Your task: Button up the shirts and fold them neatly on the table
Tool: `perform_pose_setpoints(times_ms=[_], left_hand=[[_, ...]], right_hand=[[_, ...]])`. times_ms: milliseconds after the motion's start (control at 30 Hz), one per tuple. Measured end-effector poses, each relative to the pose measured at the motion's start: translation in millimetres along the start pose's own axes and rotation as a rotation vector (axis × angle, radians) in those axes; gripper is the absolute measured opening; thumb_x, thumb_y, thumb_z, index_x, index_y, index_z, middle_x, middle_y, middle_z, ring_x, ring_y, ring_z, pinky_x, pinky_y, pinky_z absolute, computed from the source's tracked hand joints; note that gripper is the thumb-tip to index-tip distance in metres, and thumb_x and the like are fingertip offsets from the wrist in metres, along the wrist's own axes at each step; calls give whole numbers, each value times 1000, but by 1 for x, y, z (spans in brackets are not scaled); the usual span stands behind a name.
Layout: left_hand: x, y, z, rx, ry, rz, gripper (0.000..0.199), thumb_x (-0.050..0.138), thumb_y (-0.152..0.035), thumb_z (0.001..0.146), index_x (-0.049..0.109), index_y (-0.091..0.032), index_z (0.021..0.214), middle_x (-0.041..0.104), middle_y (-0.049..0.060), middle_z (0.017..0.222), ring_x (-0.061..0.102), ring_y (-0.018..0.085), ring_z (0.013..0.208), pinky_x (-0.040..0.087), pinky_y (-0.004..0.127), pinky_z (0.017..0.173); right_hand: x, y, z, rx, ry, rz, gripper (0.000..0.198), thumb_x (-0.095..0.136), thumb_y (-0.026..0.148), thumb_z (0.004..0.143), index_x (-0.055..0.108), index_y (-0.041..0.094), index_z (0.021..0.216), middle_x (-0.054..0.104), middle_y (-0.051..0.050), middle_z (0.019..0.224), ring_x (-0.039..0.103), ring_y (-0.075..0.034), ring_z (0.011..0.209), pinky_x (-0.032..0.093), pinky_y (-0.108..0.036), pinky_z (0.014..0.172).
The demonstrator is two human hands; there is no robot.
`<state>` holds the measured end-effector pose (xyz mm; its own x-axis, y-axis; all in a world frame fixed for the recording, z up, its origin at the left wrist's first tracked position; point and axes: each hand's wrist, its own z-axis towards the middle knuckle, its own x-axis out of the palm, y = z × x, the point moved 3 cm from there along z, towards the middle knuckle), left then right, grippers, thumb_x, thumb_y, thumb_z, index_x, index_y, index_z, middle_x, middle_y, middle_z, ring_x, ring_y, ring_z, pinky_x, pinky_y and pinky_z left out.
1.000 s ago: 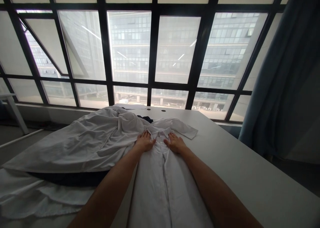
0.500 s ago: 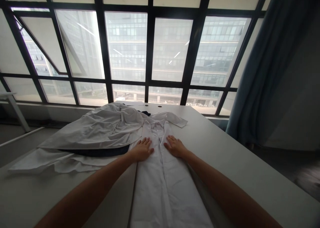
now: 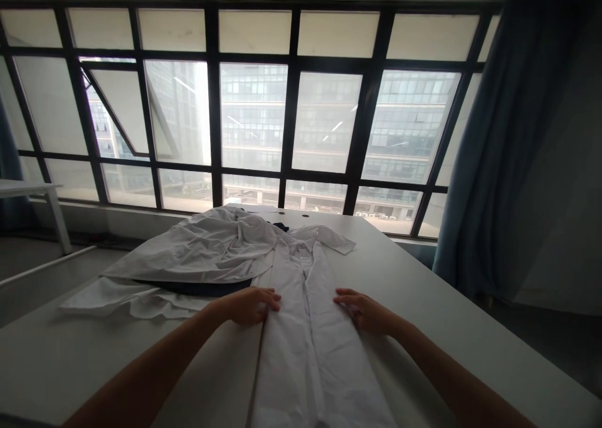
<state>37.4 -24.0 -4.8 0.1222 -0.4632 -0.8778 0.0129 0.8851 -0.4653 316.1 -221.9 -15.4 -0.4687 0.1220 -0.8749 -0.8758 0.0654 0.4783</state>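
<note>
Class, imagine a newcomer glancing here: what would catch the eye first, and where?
Probably the bright windows in their dark frame, stretching across the back. Next, perhaps, the long white garment on the pale table, with the left hand at one side edge and the right hand at the other. A rumpled heap of white cloth lies to its left.

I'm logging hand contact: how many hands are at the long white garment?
2: left hand at the left edge of the garment, right hand at its right edge.

The head view looks over the table [image 3: 399, 271] toward windows [image 3: 254, 114], apparently from close above.
</note>
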Motion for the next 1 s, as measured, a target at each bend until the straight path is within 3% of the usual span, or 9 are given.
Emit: perform_pose_setpoints(times_ms=[100,200,367,467,667,767,900,1000], left_hand=[[1,-9,-2,54,47,-3,53,62,-9,72,63,-27,122,53,3,140,41,22,135,34,35,111],[5,-11,0,70,56,22,54,61,-9,73,62,-26,123,51,4,141,41,22,135,34,34,111],[15,1,16,26,-159,151,48,46,-2,75,66,-19,115,60,7,130,53,19,124,38,31,108],[19,3,22,42,-195,173,47,47,-3,74,67,-20,113,64,5,125,55,18,120,39,30,107],[20,4,18,113,-137,102,51,51,-2,70,69,-23,113,65,1,124,55,18,122,39,29,107],[19,2,16,116,-116,78,49,50,-2,72,70,-24,111,67,0,122,55,17,122,39,29,107],[6,-16,10,139,-66,60,48,50,-2,72,73,-25,108,70,0,115,60,18,116,41,29,104],[-12,-29,10,111,15,-57,37,54,-9,74,74,-24,101,73,2,105,66,20,102,47,28,94]], right_hand=[[-4,5,-12,-17,64,53,54,60,20,76,60,30,129,38,-1,152,38,-27,136,35,-45,111],[-5,6,-11,-31,34,64,47,61,25,78,64,28,125,41,-4,149,40,-29,134,34,-47,111],[3,1,5,-86,-165,49,32,56,25,82,72,19,109,59,-12,130,56,-25,118,39,-39,107],[5,3,9,-112,-211,30,27,57,25,82,74,19,103,62,-12,123,58,-25,114,40,-39,104],[3,11,-1,-207,-103,148,35,67,37,78,72,23,110,57,-11,132,47,-27,128,36,-44,109],[3,18,-6,-229,-97,160,29,67,42,79,74,24,101,60,-10,128,44,-28,132,34,-47,110],[-3,38,-11,-236,-31,221,24,68,42,78,76,24,92,66,-10,119,51,-28,124,39,-45,106],[-13,50,-10,-225,53,341,26,66,42,80,75,21,91,71,-8,103,62,-24,104,48,-41,95]])
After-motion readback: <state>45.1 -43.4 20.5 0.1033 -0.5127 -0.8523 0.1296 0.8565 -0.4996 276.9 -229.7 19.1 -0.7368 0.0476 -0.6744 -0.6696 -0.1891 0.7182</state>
